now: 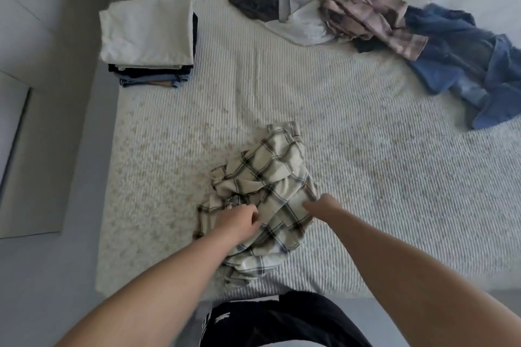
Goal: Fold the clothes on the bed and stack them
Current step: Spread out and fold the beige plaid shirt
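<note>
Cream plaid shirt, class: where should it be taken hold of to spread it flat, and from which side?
Probably the outer edges of the cream plaid shirt, one per hand, from the near bed edge: it lies crumpled, and the left hand and right hand already meet it there.

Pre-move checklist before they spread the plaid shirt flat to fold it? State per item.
1. Left hand grips the cream plaid shirt: ok.
2. Right hand grip on the shirt: cannot tell, blurred.
3. Shirt flat: not ok, crumpled.
4. Bare bed beyond the shirt for spreading: ok.
5. Folded stack at far left looks tidy, white piece on top: ok.
6. Unfolded pile lies apart from the shirt: ok.
</note>
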